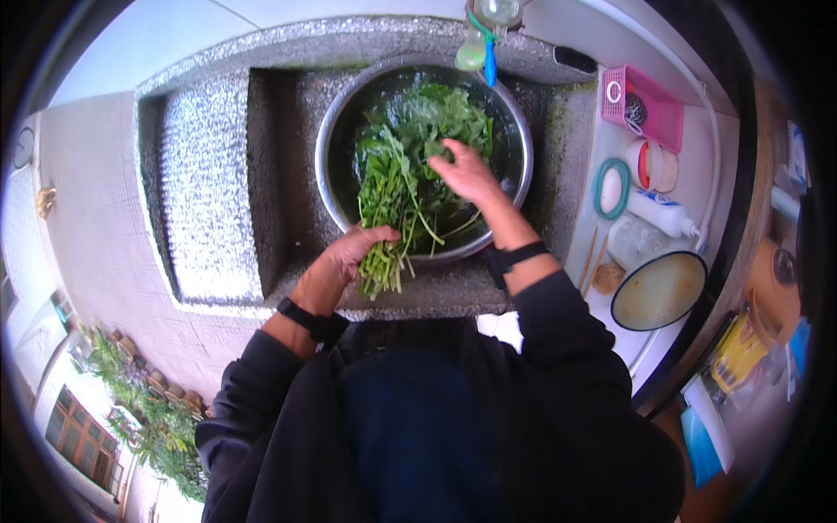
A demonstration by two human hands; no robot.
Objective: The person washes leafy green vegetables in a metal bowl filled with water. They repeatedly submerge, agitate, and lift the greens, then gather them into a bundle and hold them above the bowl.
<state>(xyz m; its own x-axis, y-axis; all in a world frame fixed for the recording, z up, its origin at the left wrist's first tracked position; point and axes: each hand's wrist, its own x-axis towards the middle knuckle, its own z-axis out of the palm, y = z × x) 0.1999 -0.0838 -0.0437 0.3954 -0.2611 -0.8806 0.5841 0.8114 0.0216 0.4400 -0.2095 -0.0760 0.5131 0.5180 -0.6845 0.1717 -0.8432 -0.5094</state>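
Observation:
A round metal basin [325, 186] of water stands in a speckled stone sink [301, 287]. My left hand [356, 247] grips a bunch of leafy green vegetables [386, 196] by the stems, over the basin's near rim. The cut stem ends stick out towards me past that rim. More loose green leaves [451, 108] lie in the water at the far side. Above the basin's right half is my right hand [465, 173], thumb and fingers apart beside the leaves. Whether its fingertips touch a leaf is hard to tell.
A ribbed stone washboard [206, 189] slopes at the sink's left. Over the far rim hangs a tap [494, 13] with a blue handle. On the right ledge are a pink plastic basket [667, 121], a white bottle [660, 212], a glass jar [634, 242] and an enamel bowl [660, 291].

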